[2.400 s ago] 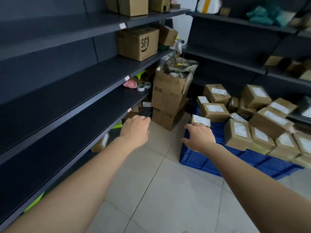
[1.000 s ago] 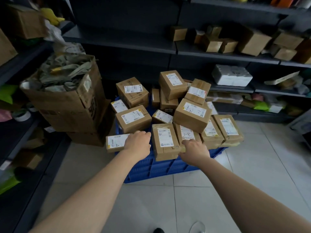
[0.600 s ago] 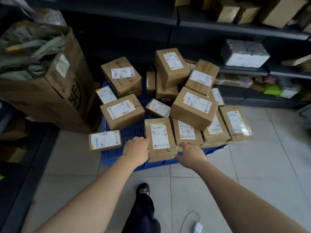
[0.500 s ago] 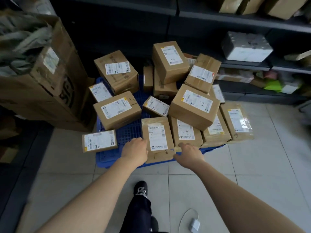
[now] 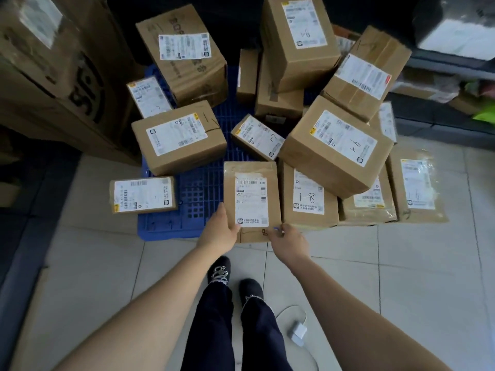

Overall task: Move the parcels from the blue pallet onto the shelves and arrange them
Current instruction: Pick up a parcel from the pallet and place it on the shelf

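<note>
big open carton (image 5: 53,70) far left on floor. blue pallet (image 5: 198,199) still piled with over a dozen labelled parcels, so most of the job looks left to do. left hand (image 5: 218,231) grips the left edge of the front parcel (image 5: 251,199), right hand (image 5: 288,243) on its near right corner; parcel lies flat on the pallet's front edge, not lifted yet. shelves (image 5: 450,65) far right, dim.

You have at least fifteen brown cardboard parcels with white labels (image 5: 337,145) heaped on one blue plastic grid pallet (image 5: 201,194), one big open brown carton (image 5: 61,76) beside it, one white charger (image 5: 298,333), two black shoes (image 5: 220,269), and two hands: left hand (image 5: 219,231), right hand (image 5: 288,242).
</note>
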{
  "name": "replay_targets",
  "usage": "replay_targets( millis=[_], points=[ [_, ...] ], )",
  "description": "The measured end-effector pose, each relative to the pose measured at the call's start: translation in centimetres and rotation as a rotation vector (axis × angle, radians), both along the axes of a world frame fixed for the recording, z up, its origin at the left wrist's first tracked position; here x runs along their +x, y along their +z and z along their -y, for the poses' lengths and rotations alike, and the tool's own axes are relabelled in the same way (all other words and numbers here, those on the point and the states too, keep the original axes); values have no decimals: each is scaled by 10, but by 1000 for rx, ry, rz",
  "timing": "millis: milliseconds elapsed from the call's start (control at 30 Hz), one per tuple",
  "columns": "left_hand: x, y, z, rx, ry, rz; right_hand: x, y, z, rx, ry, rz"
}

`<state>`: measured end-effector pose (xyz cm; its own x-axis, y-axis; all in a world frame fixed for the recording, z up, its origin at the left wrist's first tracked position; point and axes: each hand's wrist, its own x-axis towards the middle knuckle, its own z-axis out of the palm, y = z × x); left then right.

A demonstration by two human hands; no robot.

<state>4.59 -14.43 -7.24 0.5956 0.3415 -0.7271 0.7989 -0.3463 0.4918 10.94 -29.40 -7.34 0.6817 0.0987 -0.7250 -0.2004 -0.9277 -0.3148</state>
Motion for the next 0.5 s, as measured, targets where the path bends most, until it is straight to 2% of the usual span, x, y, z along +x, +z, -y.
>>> replay_targets(
  millis=[133,300,500],
  points=[
    [-5,-2,7,-39,230,85,-5,-1,2,45,-37,87],
    [-10,14,12,-106,418,207,-15,10,7,158,-62,160],
    [-28,44,14,-138,604,346,-18,38,2,386,-89,204]
  ],
)
